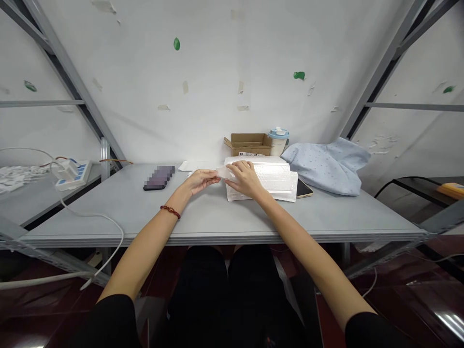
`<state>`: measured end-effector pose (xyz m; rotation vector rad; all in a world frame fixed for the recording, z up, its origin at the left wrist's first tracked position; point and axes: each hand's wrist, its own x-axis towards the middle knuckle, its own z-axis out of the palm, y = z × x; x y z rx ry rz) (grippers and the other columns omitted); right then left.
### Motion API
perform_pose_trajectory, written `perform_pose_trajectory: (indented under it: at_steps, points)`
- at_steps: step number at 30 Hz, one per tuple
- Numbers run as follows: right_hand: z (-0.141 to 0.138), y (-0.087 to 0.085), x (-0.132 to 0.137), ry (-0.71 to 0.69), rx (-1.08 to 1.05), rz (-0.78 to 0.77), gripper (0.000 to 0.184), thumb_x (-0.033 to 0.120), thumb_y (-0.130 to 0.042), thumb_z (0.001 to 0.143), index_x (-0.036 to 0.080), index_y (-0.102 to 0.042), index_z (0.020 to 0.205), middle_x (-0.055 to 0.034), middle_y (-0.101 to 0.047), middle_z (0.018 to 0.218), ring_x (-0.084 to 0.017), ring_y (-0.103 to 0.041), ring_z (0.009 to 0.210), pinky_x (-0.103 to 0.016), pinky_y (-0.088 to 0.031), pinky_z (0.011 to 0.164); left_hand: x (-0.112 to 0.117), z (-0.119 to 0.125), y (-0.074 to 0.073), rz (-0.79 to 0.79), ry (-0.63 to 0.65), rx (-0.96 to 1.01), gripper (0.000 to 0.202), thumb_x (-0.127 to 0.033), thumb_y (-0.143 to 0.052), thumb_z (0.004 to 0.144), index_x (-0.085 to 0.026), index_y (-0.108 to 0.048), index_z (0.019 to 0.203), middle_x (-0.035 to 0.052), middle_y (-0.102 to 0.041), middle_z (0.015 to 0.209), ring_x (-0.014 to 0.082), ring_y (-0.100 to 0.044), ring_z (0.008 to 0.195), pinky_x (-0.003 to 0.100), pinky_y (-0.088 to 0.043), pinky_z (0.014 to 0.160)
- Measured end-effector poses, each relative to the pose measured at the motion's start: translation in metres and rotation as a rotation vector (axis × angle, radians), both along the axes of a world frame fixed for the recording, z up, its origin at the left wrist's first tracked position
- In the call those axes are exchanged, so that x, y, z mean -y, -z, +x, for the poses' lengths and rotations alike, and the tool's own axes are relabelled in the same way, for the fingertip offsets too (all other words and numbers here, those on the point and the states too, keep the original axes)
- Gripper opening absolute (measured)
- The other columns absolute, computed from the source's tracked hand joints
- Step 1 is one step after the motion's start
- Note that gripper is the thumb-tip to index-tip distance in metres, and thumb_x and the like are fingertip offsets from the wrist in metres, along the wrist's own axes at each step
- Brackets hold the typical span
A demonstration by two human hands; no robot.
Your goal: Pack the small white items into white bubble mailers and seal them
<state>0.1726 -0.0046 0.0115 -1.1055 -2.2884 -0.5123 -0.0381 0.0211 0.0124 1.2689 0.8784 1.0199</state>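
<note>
A stack of white bubble-wrap bags lies on the grey table in front of me. My right hand rests on the stack's left end, fingers curled over a thin clear piece that sticks out to the left. My left hand, with a red bead bracelet on its wrist, pinches the same piece from the left. Both hands hold it just above the tabletop.
A dark phone lies left of my hands; another phone sits right of the stack. Behind are an open cardboard box, a lidded cup and a pale blue cloth. A power strip with cables sits far left.
</note>
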Motion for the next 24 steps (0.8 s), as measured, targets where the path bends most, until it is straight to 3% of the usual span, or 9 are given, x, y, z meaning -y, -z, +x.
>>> perform_pose_trajectory:
  at_steps: [4,8,11,14,17,24]
  points:
    - [0.004,0.0,0.0,0.057,0.022,-0.037,0.07,0.045,-0.065,0.084,0.014,-0.041,0.143,-0.0179,-0.049,0.134,-0.035,-0.04,0.121,-0.051,-0.024,0.104,-0.005,-0.002,0.0,0.054,-0.114,0.046,0.012,-0.019,-0.078,0.065,-0.013,-0.068,0.068,0.0064,-0.064,0.069,0.0132,-0.058,0.061,0.031,-0.05,0.066]
    - [0.011,0.001,-0.005,0.148,-0.023,-0.069,0.08,0.044,-0.068,0.079,0.014,-0.036,0.146,-0.0201,-0.046,0.136,-0.038,-0.036,0.124,-0.058,-0.021,0.106,-0.005,-0.003,-0.003,0.133,-0.204,0.104,0.012,-0.021,-0.074,0.064,-0.016,-0.063,0.066,0.0023,-0.061,0.071,0.0119,-0.058,0.064,0.025,-0.046,0.057]
    - [0.015,0.002,-0.009,0.163,-0.051,-0.064,0.075,0.042,-0.067,0.079,0.014,-0.04,0.143,-0.0199,-0.048,0.131,-0.037,-0.038,0.123,-0.056,-0.023,0.105,0.0,-0.001,-0.006,0.053,-0.109,0.102,0.018,-0.027,-0.077,0.068,-0.019,-0.067,0.08,0.0052,-0.068,0.087,0.0171,-0.066,0.078,0.029,-0.052,0.065]
    - [0.016,0.002,-0.01,0.157,-0.06,-0.047,0.066,0.04,-0.065,0.081,0.016,-0.045,0.139,-0.0183,-0.051,0.127,-0.036,-0.04,0.12,-0.052,-0.025,0.104,0.003,0.0,-0.007,-0.001,0.015,0.105,0.032,-0.043,-0.077,0.075,-0.018,-0.07,0.094,0.0129,-0.071,0.102,0.0255,-0.07,0.093,0.035,-0.055,0.074]
    - [0.016,0.0,-0.009,0.148,-0.066,-0.033,0.064,0.037,-0.066,0.081,0.015,-0.047,0.137,-0.0168,-0.052,0.123,-0.034,-0.042,0.117,-0.048,-0.026,0.102,0.003,0.0,-0.007,0.007,0.063,0.114,0.041,-0.053,-0.075,0.076,-0.017,-0.071,0.096,0.0158,-0.072,0.105,0.0284,-0.069,0.1,0.036,-0.056,0.079]
    - [0.016,-0.006,-0.003,0.058,-0.037,0.018,0.053,0.032,-0.066,0.083,0.015,-0.053,0.131,-0.0139,-0.054,0.116,-0.03,-0.045,0.108,-0.04,-0.031,0.096,0.004,-0.001,-0.006,0.031,0.037,0.093,0.03,-0.024,-0.086,0.062,-0.014,-0.071,0.086,0.0096,-0.071,0.096,0.0222,-0.066,0.098,0.036,-0.053,0.091]
